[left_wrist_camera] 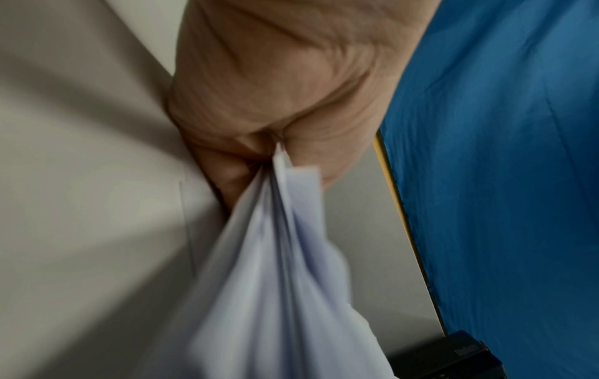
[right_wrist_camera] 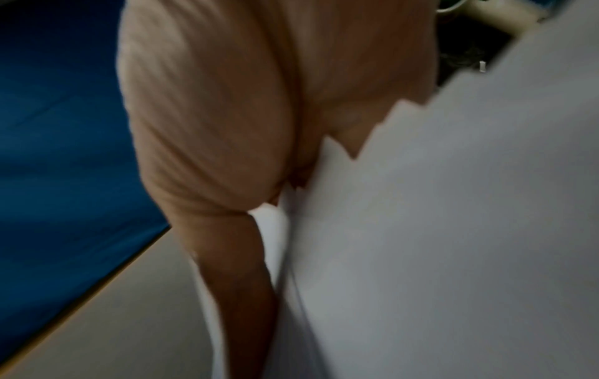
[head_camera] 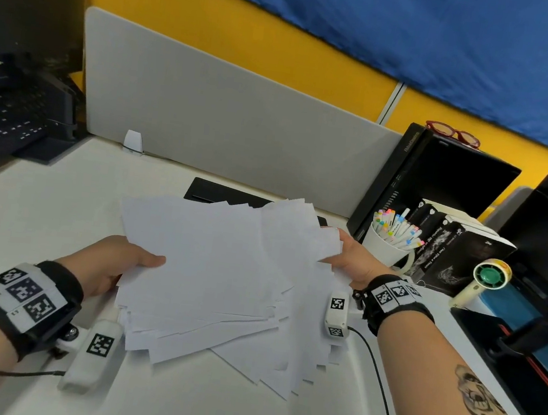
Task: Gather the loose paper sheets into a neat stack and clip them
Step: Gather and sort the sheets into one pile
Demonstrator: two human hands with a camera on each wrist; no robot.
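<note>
A ragged, fanned bundle of white paper sheets [head_camera: 222,280] is held above the white desk [head_camera: 42,199], its corners sticking out unevenly. My left hand [head_camera: 114,263] grips the bundle's left edge, thumb on top; in the left wrist view the sheets [left_wrist_camera: 278,269] run pinched between thumb and fingers of the left hand [left_wrist_camera: 266,102]. My right hand [head_camera: 351,254] grips the far right edge; in the right wrist view the sheets [right_wrist_camera: 437,230] lie against the palm of the right hand [right_wrist_camera: 227,123]. No clip is visible.
A grey divider panel [head_camera: 225,115] stands behind the desk. At right stand a white mug of markers [head_camera: 391,235], black books [head_camera: 457,250], a small hand fan [head_camera: 484,278] and a black computer case [head_camera: 441,179]. A black keyboard [head_camera: 4,119] sits far left.
</note>
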